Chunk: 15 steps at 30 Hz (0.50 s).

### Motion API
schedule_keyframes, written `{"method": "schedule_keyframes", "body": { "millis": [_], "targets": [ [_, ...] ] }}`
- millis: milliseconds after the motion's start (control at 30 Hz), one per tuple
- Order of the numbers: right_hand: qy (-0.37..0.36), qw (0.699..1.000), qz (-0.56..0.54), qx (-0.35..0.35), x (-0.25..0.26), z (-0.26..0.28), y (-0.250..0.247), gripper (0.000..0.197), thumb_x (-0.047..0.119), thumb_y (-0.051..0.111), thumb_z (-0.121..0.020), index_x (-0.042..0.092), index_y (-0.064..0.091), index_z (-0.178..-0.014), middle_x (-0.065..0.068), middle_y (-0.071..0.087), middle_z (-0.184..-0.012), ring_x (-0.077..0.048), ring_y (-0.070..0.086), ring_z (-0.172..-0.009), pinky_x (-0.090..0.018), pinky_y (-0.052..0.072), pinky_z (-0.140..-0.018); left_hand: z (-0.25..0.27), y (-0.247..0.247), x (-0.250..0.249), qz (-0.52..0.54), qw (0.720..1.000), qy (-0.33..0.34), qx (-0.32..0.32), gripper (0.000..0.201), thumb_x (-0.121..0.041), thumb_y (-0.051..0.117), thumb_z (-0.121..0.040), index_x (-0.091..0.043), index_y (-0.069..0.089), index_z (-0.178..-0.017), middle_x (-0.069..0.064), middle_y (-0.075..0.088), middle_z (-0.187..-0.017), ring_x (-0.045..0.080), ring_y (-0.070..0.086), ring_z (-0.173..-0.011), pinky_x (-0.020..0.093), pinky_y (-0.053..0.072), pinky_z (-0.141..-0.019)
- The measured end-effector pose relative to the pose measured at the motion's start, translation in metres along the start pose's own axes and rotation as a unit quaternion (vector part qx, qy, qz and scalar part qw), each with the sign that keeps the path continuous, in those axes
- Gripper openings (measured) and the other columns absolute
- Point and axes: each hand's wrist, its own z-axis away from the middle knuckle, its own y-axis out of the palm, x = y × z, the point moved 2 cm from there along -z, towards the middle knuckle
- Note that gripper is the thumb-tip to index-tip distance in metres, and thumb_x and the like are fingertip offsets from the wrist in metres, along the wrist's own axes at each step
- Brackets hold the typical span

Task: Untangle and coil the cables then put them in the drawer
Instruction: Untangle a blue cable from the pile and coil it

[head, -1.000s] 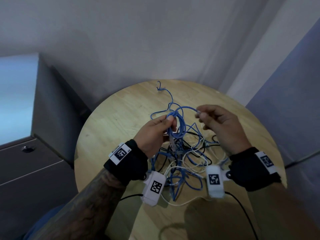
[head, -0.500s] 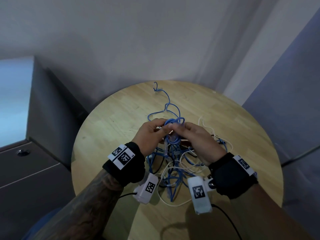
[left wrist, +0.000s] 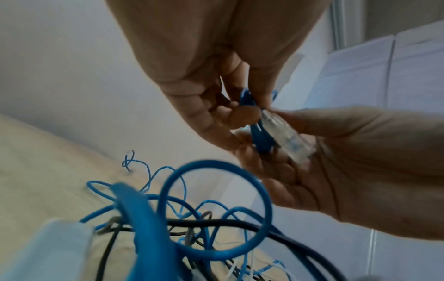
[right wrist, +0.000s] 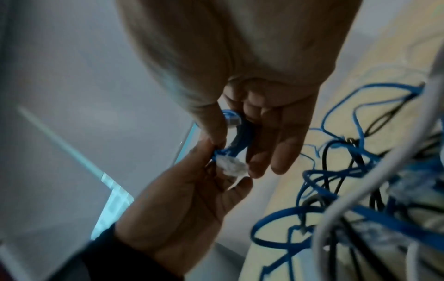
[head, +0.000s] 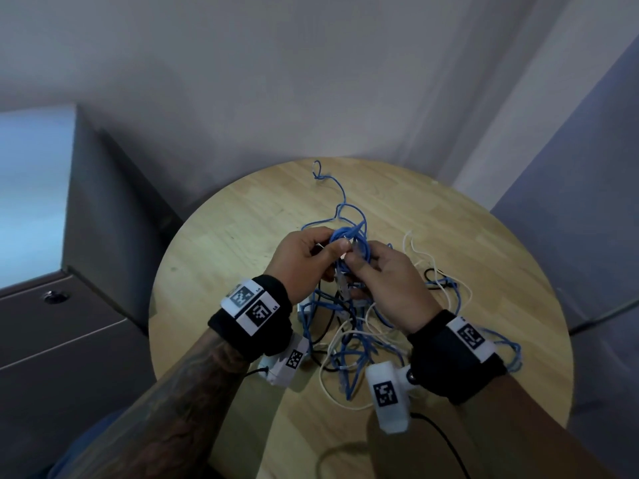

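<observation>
A tangle of blue, white and black cables (head: 349,326) lies on the round wooden table (head: 221,243). Both hands meet above it. My left hand (head: 332,247) pinches a small bundle of loops of the blue cable (head: 351,235) between thumb and fingers; the left wrist view shows the pinched blue cable (left wrist: 247,98) closely. My right hand (head: 359,261) holds the blue cable's clear plug (left wrist: 288,136) against that bundle. In the right wrist view the clear plug (right wrist: 230,165) sits between the two hands. One blue end (head: 320,171) trails to the table's far edge.
A grey cabinet with drawers (head: 52,340) and a round lock (head: 55,297) stands left of the table, its drawers closed. Walls close in behind and to the right. Loose white cable (head: 420,252) and blue loops (head: 511,350) spread to the right of my hands.
A second ago my right hand held a blue strand apart from the left. It has come in to the left hand, and both now hold the bundle together.
</observation>
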Motion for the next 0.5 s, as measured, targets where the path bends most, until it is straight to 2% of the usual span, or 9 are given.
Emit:
{"method": "schedule_keyframes", "body": {
  "millis": [33, 100, 200, 267, 333, 400, 500],
  "targets": [
    [-0.029, 0.998, 0.046, -0.015, -0.002, -0.001, 0.001, 0.021, 0.029, 0.054, -0.112, 0.014, 0.068, -0.118, -0.007, 0.074, -0.100, -0.020, 0.074, -0.086, -0.047, 0.061, -0.077, 0.000, 0.000, 0.000, 0.003, 1.000, -0.006, -0.016, 0.016, -0.020, 0.063, -0.106, -0.010, 0.076, -0.105, 0.008, 0.063, -0.074, 0.022, 0.060, -0.064, 0.040, 0.063, -0.068],
    [-0.086, 0.983, 0.161, -0.028, -0.008, -0.004, 0.003, 0.028, 0.032, 0.046, -0.114, 0.016, 0.068, -0.108, 0.000, 0.071, -0.090, -0.017, 0.071, -0.076, -0.042, 0.055, -0.073, -0.003, -0.006, 0.004, 0.002, 0.998, -0.024, -0.056, 0.018, -0.022, 0.063, -0.106, -0.009, 0.074, -0.103, 0.009, 0.054, -0.068, 0.021, 0.054, -0.059, 0.044, 0.064, -0.067],
    [-0.161, 0.922, 0.350, -0.026, -0.014, -0.005, 0.006, 0.035, 0.036, 0.041, -0.114, 0.020, 0.061, -0.091, 0.002, 0.062, -0.072, -0.027, 0.058, -0.066, -0.040, 0.041, -0.060, -0.007, -0.020, 0.012, 0.010, 0.993, -0.055, -0.102, 0.023, -0.025, 0.064, -0.106, -0.006, 0.073, -0.096, 0.007, 0.046, -0.065, 0.020, 0.047, -0.058, 0.046, 0.064, -0.068],
    [-0.202, 0.890, 0.407, -0.035, -0.015, -0.005, 0.011, 0.030, 0.034, 0.042, -0.114, 0.019, 0.061, -0.096, 0.001, 0.059, -0.069, -0.029, 0.052, -0.061, -0.039, 0.032, -0.055, -0.008, -0.027, 0.018, 0.037, 0.988, -0.077, -0.130, 0.026, -0.026, 0.065, -0.105, -0.005, 0.073, -0.093, 0.005, 0.045, -0.065, 0.020, 0.045, -0.059, 0.043, 0.063, -0.067],
    [-0.216, 0.872, 0.437, -0.043, -0.016, -0.006, 0.017, 0.024, 0.034, 0.044, -0.113, 0.021, 0.063, -0.106, 0.001, 0.063, -0.073, -0.029, 0.056, -0.062, -0.038, 0.030, -0.054, -0.009, -0.031, 0.022, 0.069, 0.985, -0.090, -0.127, 0.025, -0.026, 0.066, -0.104, -0.004, 0.074, -0.097, 0.005, 0.047, -0.066, 0.021, 0.047, -0.059, 0.041, 0.062, -0.065],
    [-0.215, 0.878, 0.427, -0.033, -0.017, -0.003, 0.020, 0.025, 0.035, 0.045, -0.113, 0.022, 0.066, -0.111, 0.001, 0.067, -0.079, -0.030, 0.061, -0.069, -0.038, 0.034, -0.057, -0.010, -0.038, 0.025, 0.071, 0.989, -0.082, -0.100, 0.018, -0.023, 0.069, -0.103, -0.006, 0.076, -0.106, 0.005, 0.052, -0.069, 0.020, 0.050, -0.059, 0.040, 0.062, -0.063],
    [-0.161, 0.937, 0.307, 0.033, -0.014, 0.008, 0.017, 0.033, 0.046, 0.053, -0.109, 0.021, 0.069, -0.124, 0.006, 0.069, -0.093, -0.025, 0.063, -0.080, -0.040, 0.043, -0.070, -0.015, -0.058, 0.031, -0.019, 0.995, -0.058, -0.083, 0.017, -0.018, 0.072, -0.100, -0.015, 0.075, -0.117, 0.009, 0.062, -0.080, 0.021, 0.055, -0.059, 0.037, 0.060, -0.057]
  ]
}}
